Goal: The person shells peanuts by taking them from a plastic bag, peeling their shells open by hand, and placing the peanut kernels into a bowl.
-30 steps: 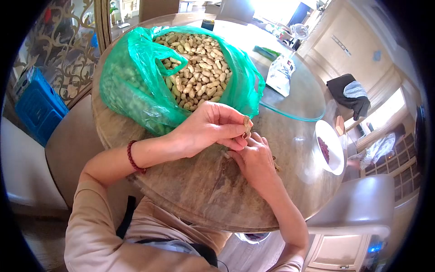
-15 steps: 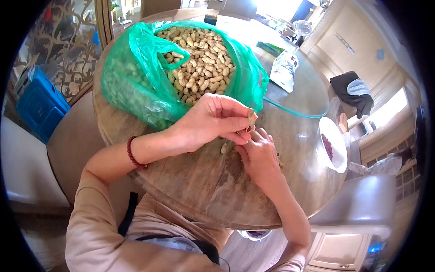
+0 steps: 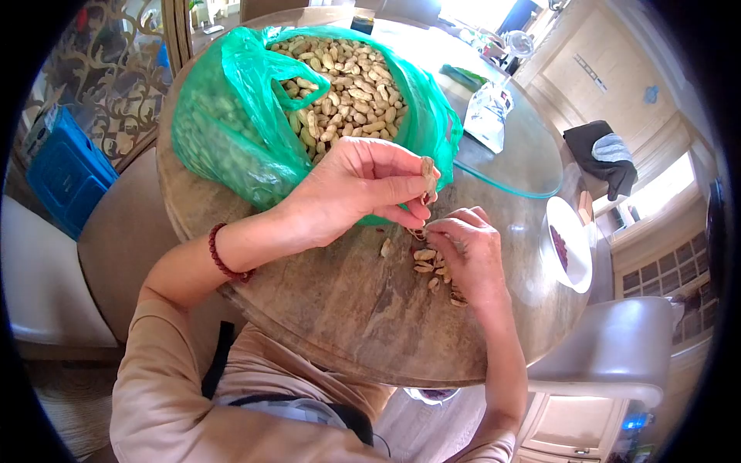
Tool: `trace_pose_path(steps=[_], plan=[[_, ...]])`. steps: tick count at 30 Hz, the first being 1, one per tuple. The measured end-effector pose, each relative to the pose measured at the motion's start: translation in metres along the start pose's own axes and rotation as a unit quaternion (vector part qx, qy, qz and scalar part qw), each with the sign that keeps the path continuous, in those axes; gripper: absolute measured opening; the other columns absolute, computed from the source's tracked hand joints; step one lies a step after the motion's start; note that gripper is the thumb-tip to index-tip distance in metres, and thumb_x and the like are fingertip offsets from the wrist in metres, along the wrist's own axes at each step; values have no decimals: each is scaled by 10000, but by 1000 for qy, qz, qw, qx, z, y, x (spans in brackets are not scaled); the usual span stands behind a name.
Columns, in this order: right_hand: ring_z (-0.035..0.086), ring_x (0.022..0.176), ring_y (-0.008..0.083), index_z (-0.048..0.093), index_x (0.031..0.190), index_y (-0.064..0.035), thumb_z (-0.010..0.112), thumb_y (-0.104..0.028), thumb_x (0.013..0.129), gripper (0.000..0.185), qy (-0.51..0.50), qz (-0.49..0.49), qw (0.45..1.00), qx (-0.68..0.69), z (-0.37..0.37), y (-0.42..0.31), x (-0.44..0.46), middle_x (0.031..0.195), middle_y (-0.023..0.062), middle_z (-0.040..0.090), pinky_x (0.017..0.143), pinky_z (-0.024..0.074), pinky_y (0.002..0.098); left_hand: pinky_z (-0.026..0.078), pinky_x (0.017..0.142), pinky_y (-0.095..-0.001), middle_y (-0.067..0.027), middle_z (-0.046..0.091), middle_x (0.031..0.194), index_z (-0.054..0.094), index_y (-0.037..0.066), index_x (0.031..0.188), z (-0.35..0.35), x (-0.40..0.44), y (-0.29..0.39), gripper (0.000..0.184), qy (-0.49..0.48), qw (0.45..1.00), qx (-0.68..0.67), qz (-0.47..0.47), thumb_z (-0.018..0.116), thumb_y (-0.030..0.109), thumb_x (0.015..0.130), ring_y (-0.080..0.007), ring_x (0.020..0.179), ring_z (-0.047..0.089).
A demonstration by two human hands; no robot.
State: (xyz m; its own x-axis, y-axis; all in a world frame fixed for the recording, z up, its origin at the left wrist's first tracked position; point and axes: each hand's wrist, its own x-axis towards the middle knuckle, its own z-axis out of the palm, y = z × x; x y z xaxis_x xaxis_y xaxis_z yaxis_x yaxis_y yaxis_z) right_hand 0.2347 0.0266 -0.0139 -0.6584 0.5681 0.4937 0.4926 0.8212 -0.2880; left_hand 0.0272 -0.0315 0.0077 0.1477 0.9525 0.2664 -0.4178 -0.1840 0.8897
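Between the thumb and fingers of my left hand [image 3: 351, 193] is a peanut shell [image 3: 428, 179], held upright above the table. My right hand [image 3: 467, 251] is to the right and lower, its thumb and index finger pinched together; what they hold, if anything, is too small to make out. Several shell pieces [image 3: 424, 266] lie on the table beside my right fingers, and one more piece [image 3: 386, 247] lies to their left. Behind my left hand stands a green plastic bag [image 3: 231, 131], open at the top and full of unshelled peanuts [image 3: 351, 85].
On the right side of the round table [image 3: 347, 332] stands a white bowl [image 3: 577, 262] with reddish kernels. A glass turntable [image 3: 525, 166] carries a silver-white packet [image 3: 488, 116]. A small dark container [image 3: 362, 25] is at the back. A chair [image 3: 617, 339] stands at the right.
My right hand has moved away from my left hand to the right, uncovering the shell pieces on the table. My left hand has risen slightly, still holding the peanut shell.
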Motion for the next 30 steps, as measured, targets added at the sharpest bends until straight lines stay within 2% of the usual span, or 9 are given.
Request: trace_pose_path(steps=[4,9,12,14,15,17,18,22,30], plan=[[552,793,277,667,800,-69,708,-144,713,121,-62,-29,997,-42,13,-2,-5,751,71,586,709,445,394,577,694,-300,-109,657,900,627,-29,1018,-1,0,-4,173,-11,1000,2,1,601,78,885,-155,772,654],[539,820,278,623,805,-57,681,-150,745,125,-49,-26,996,-66,24,-9,-7,764,80,573,720,432,410,575,706,-287,-105,657,903,627,-28,1021,-1,0,-17,170,-41,999,-2,-22,596,72,888,-157,779,657],[554,809,290,600,817,-37,653,-91,778,85,-10,-18,998,-65,18,-15,-8,769,90,577,711,446,422,575,714,-291,-102,657,895,625,-27,1024,2,-1,-15,174,-32,998,7,-49,600,75,886,-166,801,661],[596,760,277,595,822,-28,655,-23,777,74,82,30,996,36,2,-23,-5,797,96,599,662,487,393,575,714,-291,-101,657,893,627,-25,1021,1,0,-16,174,-23,998,12,-50,604,80,885,-166,803,661],[596,760,277,595,822,-28,655,-23,777,74,82,27,996,33,-3,-26,-5,797,96,599,662,487,393,575,714,-291,-101,658,891,628,-23,1018,1,1,-17,174,-11,998,15,-53,607,85,884,-166,805,661],[625,698,253,616,854,-28,679,24,750,132,200,-20,978,47,-7,-30,-7,824,107,616,590,508,340,575,714,-290,-100,659,894,631,-20,1014,0,1,-19,171,-13,999,7,-52,609,87,884,-165,807,660],[627,670,209,654,909,-30,698,32,730,194,210,-53,976,28,-6,-30,-8,821,98,617,555,507,296,574,714,-289,-100,661,897,633,-17,1011,-1,1,-20,168,-16,998,0,-55,611,89,883,-164,810,660],[615,658,178,682,972,-33,714,21,710,270,192,-115,974,23,0,-32,-9,818,82,601,546,504,275,573,710,-283,-103,661,903,636,-14,1004,3,0,-26,161,-16,998,16,-56,612,89,883,-160,813,658],[587,660,202,650,987,32,674,30,704,283,136,-187,971,-66,0,-27,-11,816,81,546,523,499,300,577,700,-296,-118,665,894,616,-10,1006,2,0,-29,143,17,998,0,-66,604,47,876,-183,825,665]])
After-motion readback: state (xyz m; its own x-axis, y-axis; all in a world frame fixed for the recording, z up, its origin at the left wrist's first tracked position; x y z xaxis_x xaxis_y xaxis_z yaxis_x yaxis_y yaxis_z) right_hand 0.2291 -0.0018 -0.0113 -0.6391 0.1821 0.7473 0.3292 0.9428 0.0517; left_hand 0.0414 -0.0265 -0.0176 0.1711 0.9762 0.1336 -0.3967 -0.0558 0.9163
